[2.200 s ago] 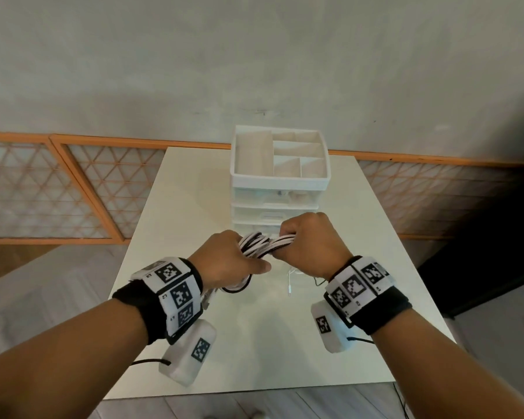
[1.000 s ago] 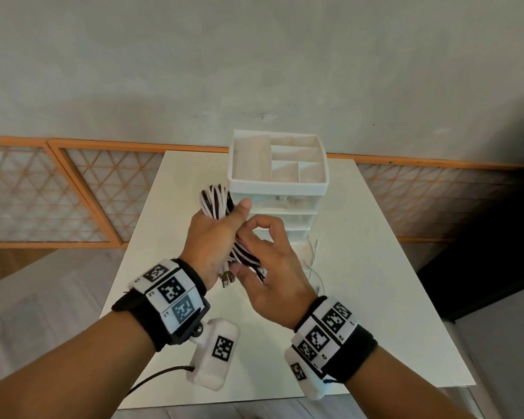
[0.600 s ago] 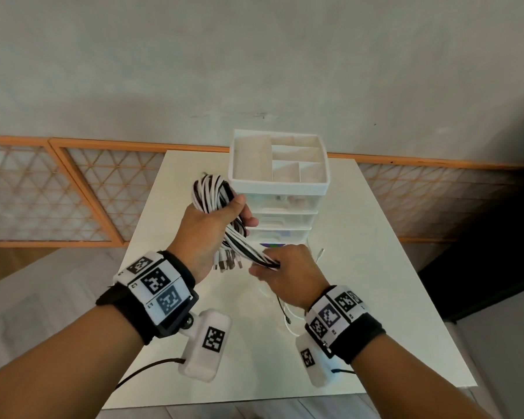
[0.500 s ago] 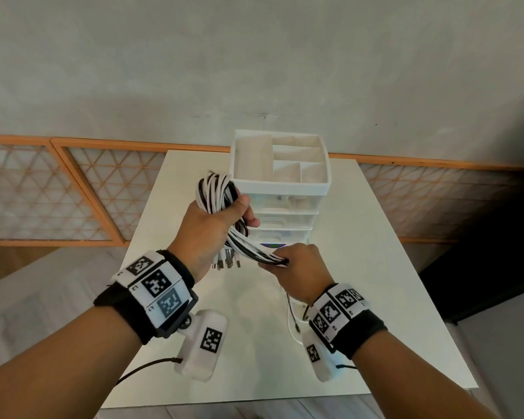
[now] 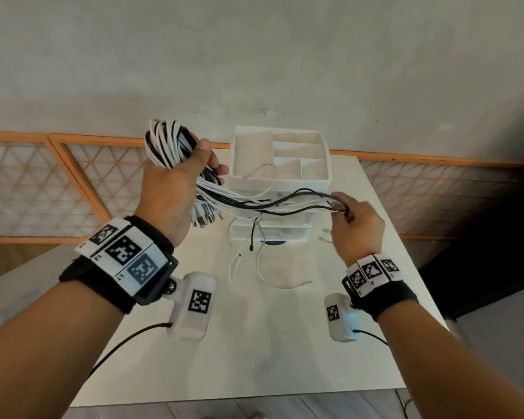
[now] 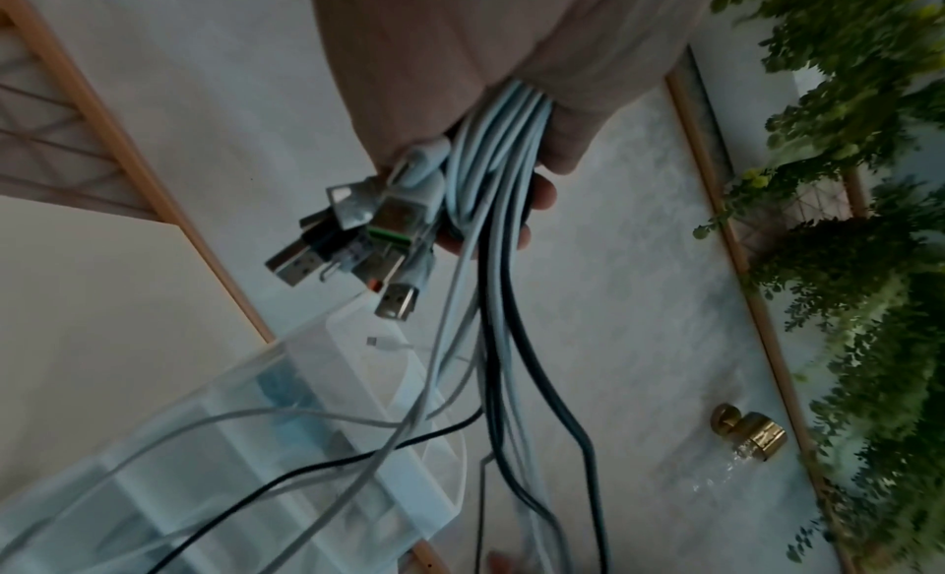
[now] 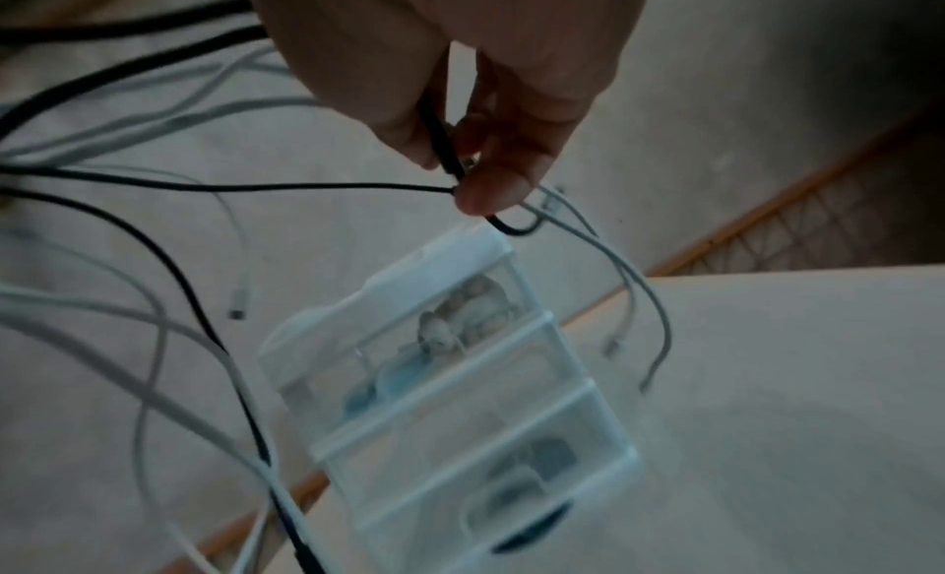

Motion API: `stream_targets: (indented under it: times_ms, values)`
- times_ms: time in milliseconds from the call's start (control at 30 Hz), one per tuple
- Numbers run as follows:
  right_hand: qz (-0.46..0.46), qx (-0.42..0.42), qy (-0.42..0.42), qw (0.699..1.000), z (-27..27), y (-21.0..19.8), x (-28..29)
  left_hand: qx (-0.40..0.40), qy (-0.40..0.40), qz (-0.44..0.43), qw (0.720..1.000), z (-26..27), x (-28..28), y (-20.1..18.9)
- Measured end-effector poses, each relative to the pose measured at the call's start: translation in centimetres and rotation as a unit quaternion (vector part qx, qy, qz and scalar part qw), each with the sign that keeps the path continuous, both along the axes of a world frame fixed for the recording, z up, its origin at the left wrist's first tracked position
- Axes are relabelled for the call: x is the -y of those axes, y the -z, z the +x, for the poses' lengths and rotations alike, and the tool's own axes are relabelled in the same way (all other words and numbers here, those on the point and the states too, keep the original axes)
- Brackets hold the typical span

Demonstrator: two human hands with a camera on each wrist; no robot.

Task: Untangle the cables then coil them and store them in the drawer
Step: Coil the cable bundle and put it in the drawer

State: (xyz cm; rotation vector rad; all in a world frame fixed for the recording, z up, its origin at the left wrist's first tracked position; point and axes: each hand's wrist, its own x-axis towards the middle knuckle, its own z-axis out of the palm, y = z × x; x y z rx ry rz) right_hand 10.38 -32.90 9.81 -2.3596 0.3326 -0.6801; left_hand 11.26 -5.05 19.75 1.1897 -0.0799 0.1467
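My left hand grips a looped bundle of white and black cables, raised left of the drawer unit. In the left wrist view the bundle passes through my left hand's curled fingers, and several USB plugs stick out below. Loose cable strands stretch rightward to my right hand, which pinches them in front of the white drawer unit. In the right wrist view my right thumb and finger pinch a black cable. All three drawers look closed.
The drawer unit stands at the back of a white table; its open top tray has empty compartments. Cable ends dangle onto the table in front of it. An orange lattice rail and a grey wall lie behind.
My left hand has lifted the coiled bundle higher. My right hand has moved right, away from the left, drawing the loose strands out into a long span across the drawer unit's front.
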Motion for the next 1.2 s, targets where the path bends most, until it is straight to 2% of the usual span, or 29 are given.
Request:
stream_targets:
  times_ms: [67, 133, 167, 233, 333, 400, 500, 567, 633, 700, 733, 800, 900, 933, 967, 1033, 1133, 1200]
  values:
    - [-0.004, -0.099, -0.013, 0.995, -0.2, 1.4, 0.1, -0.002, -0.006, 0.000, 1.000, 0.0, 0.4, 0.4]
    - [-0.022, -0.231, -0.022, 0.973, -0.7, 3.8, 0.5, -0.011, -0.014, 0.003, 1.000, 0.0, 0.7, 0.8]
    - [0.000, -0.267, -0.017, 0.964, -1.1, 4.8, 0.8, -0.018, -0.019, 0.003, 1.000, -0.1, 0.8, 1.1]
    - [0.047, -0.304, 0.005, 0.951, -1.8, 6.1, 1.3, -0.029, -0.025, 0.004, 0.999, -0.1, 1.0, 1.4]
    - [0.052, -0.324, 0.028, 0.944, -2.1, 6.6, 2.1, -0.037, -0.027, 0.009, 0.999, -0.2, 1.3, 1.9]
    - [0.027, -0.342, 0.043, 0.938, -2.0, 6.6, 2.9, -0.038, -0.028, 0.011, 0.999, -0.2, 1.2, 1.9]
    - [-0.021, -0.401, 0.054, 0.914, -2.1, 6.3, 4.1, -0.031, -0.030, -0.004, 0.999, 0.2, 0.5, 1.2]
    - [0.006, -0.373, 0.081, 0.924, -1.9, 5.8, 4.6, -0.018, -0.025, -0.009, 0.999, 0.5, 0.1, 0.7]
    - [0.064, -0.288, 0.096, 0.951, -1.4, 5.0, 4.5, -0.010, -0.023, -0.003, 1.000, 0.6, 0.0, 0.5]
    - [0.097, -0.230, 0.093, 0.964, -0.9, 4.7, 4.3, -0.011, -0.026, 0.009, 1.000, 0.7, 0.2, 0.7]
    - [0.096, -0.225, 0.089, 0.966, -0.8, 4.8, 4.3, -0.013, -0.026, 0.012, 1.000, 0.7, 0.3, 0.8]
    - [0.074, -0.269, 0.073, 0.958, -1.1, 5.0, 4.1, -0.017, -0.024, 0.010, 1.000, 0.6, 0.4, 1.0]
    - [0.008, -0.410, -0.020, 0.912, -1.5, 5.2, 2.9, -0.019, -0.016, 0.012, 1.000, 0.5, 0.6, 1.2]
    - [0.000, -0.415, -0.049, 0.909, -1.5, 4.8, 2.2, -0.019, -0.013, 0.016, 1.000, 0.4, 0.9, 1.3]
    - [0.014, -0.399, -0.078, 0.913, -1.5, 3.9, 1.3, -0.017, -0.009, 0.022, 1.000, 0.3, 1.1, 1.4]
    - [0.065, -0.295, -0.176, 0.937, -1.6, 1.5, -0.8, -0.016, 0.002, 0.034, 0.999, 0.0, 1.9, 1.5]
    - [0.051, -0.171, -0.331, 0.926, -1.9, -2.5, -5.4, -0.015, 0.031, 0.049, 0.998, -0.5, 3.2, 1.5]
    - [0.015, -0.148, -0.355, 0.923, -2.3, -3.7, -7.9, -0.009, 0.060, 0.060, 0.996, -0.7, 3.7, 1.4]
